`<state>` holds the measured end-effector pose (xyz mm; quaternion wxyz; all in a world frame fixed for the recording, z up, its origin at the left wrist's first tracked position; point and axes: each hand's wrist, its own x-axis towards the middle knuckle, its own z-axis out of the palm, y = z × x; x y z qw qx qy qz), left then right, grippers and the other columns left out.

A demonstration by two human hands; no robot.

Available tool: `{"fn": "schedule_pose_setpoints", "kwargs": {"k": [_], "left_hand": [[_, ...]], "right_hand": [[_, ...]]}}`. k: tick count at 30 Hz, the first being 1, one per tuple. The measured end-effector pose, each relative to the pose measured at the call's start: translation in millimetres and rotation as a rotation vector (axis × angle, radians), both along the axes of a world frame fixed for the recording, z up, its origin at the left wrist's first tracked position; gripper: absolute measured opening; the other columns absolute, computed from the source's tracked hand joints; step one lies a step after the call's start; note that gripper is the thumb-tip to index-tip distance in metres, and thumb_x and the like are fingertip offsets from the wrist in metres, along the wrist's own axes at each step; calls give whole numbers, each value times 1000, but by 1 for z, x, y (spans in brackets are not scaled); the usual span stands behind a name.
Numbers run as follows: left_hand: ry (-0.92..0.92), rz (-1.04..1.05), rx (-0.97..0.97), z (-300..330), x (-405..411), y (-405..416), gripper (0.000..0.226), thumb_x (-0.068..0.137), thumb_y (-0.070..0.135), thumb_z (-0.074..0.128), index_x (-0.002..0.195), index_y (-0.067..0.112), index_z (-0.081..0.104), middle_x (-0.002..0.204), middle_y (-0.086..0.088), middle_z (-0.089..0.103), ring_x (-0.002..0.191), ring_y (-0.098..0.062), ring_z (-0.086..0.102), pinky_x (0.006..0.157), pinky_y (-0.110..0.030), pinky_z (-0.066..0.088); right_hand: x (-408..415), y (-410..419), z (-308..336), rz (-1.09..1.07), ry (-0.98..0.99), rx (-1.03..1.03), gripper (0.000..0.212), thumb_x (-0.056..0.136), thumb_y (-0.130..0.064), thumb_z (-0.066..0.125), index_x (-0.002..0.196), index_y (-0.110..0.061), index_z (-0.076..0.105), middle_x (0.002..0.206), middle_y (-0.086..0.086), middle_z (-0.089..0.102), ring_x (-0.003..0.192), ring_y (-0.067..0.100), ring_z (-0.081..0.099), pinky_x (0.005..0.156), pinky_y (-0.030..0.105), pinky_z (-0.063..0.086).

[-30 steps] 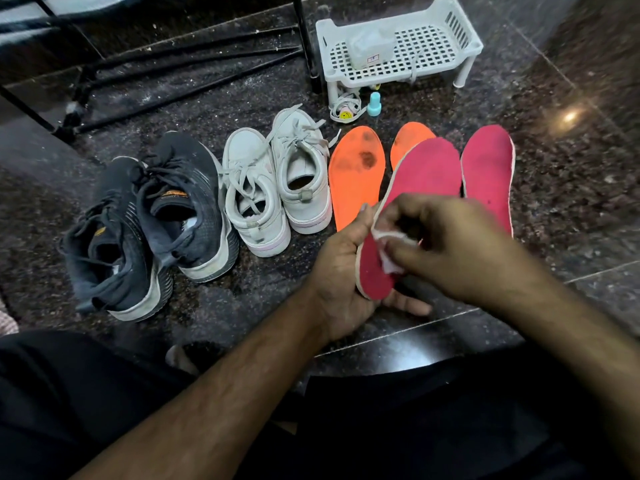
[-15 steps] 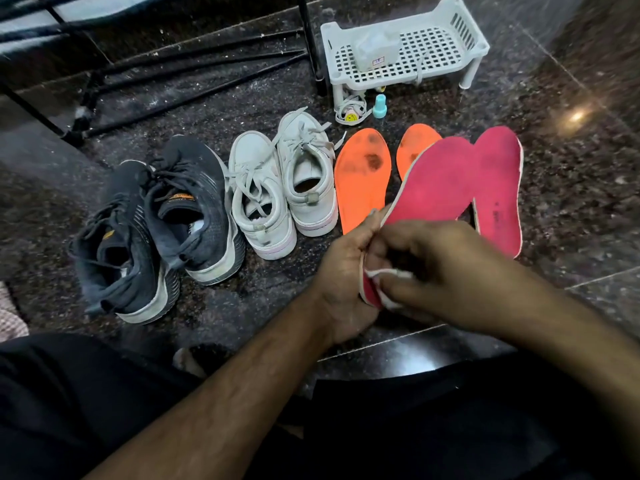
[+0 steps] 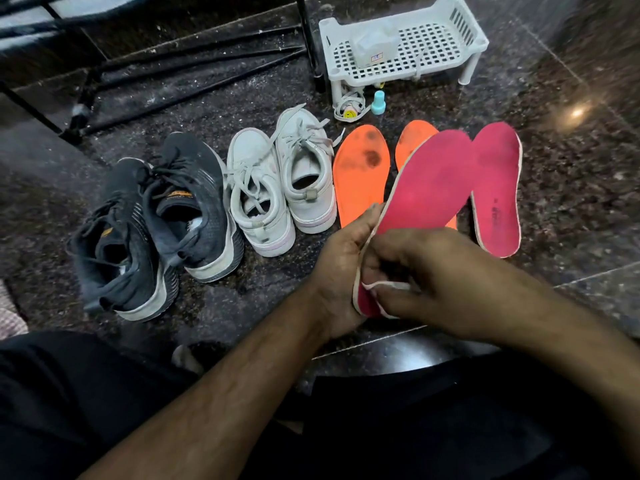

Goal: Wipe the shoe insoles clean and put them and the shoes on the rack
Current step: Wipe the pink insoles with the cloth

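1. Head view, hands: left hand (image 3: 341, 268) is gripping the heel end of a pink insole (image 3: 424, 192), fingers curled round its edge, and is holding it tilted up off the floor. Right hand (image 3: 426, 271) is pinching a white wipe (image 3: 388, 287) against the heel of that insole.
2. Head view, insoles on the floor (image 3: 571, 188): second pink insole (image 3: 498, 195) is lying just right of the held one; marks are showing on it. Two orange insoles, one (image 3: 362, 171) with dark stains, the other (image 3: 412, 138) partly hidden behind the held insole.
3. Head view, shoes: white pair (image 3: 280, 181) is standing just left of the orange insoles; dark pair (image 3: 156, 220) further left. All four on the floor.
4. Head view, rack (image 3: 401, 43): standing at the far edge of the floor; a pale box (image 3: 374, 45) is sitting on it, no shoe or insole. A small blue bottle (image 3: 378, 102) is standing beside its front leg.
5. Progress, as judged: wiping of the first insole is under way; three insoles appear unwiped; nothing is racked yet. Early stage.
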<state>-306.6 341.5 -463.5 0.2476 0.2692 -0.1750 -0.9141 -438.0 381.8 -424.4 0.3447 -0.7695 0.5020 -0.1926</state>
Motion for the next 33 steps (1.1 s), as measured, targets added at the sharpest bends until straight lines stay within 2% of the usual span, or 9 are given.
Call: {"fn": "schedule_pose_setpoints", "kwargs": {"k": [4, 7, 11, 14, 17, 22, 25, 27, 33], "left_hand": [[-84, -72, -83, -5, 0, -2, 55, 99, 44, 41, 138, 6, 43, 109, -14, 70, 88, -26, 70, 64, -50, 61], [-55, -83, -121, -5, 0, -3, 57, 102, 41, 40, 151, 11, 35, 139, -22, 54, 116, -38, 57, 62, -57, 59], [-92, -2, -58, -4, -1, 0, 40, 104, 36, 38, 122, 9, 61, 101, -8, 71, 87, -24, 69, 73, -47, 60], [-98, 21, 26, -2, 1, -3, 47, 102, 43, 40, 115, 5, 64, 100, -10, 69, 91, -20, 65, 87, -33, 54], [-75, -21, -5, -3, 0, -4, 47, 97, 47, 43, 104, 8, 69, 90, -9, 72, 78, -20, 68, 70, -37, 58], [-117, -45, -119, -3, -1, -4, 59, 101, 47, 39, 142, 6, 47, 122, -14, 63, 106, -31, 63, 62, -55, 60], [-111, -9, -11, 2, -1, -1, 56, 105, 45, 31, 102, 7, 71, 85, -8, 73, 70, -17, 72, 59, -38, 62], [-89, 32, 19, -2, 1, -2, 63, 106, 46, 32, 102, -3, 72, 90, -13, 72, 77, -18, 71, 69, -29, 60], [-74, -43, -39, -9, 1, -6, 57, 103, 49, 32, 101, 11, 75, 95, -8, 73, 84, -21, 70, 69, -50, 60]], "right_hand": [[-30, -14, -2, -226, -15, -58, 19, 81, -6, 71, 87, -23, 66, 77, -12, 67, 71, 5, 64, 65, 23, 51], [-47, -25, -5, -515, 94, -206, 16, 82, -8, 70, 87, -22, 66, 79, -9, 68, 71, 6, 63, 67, 15, 48], [-14, -8, -4, -210, 11, -66, 20, 79, -8, 71, 84, -26, 64, 74, -14, 64, 68, 2, 61, 64, 16, 48], [6, 4, 3, 45, -5, -1, 16, 78, -10, 70, 81, -25, 63, 71, -13, 62, 65, 1, 58, 58, 11, 39], [-11, -5, 4, -45, -25, -77, 17, 80, -7, 72, 84, -22, 67, 73, -11, 65, 68, 2, 61, 61, 12, 44], [-38, -23, -6, -501, -28, -152, 15, 85, -7, 69, 88, -22, 65, 75, -8, 69, 63, 1, 67, 59, 14, 52], [-16, -11, -3, -261, -68, -86, 19, 81, -4, 69, 87, -21, 64, 74, -10, 67, 64, 1, 64, 61, 19, 50], [4, 0, -1, -41, -52, -55, 15, 78, -7, 71, 83, -19, 62, 72, -11, 59, 65, 2, 56, 59, 14, 41], [-28, -18, -3, -209, 25, -221, 18, 80, -6, 74, 89, -19, 66, 81, -9, 64, 73, 6, 56, 66, 16, 43]]}}
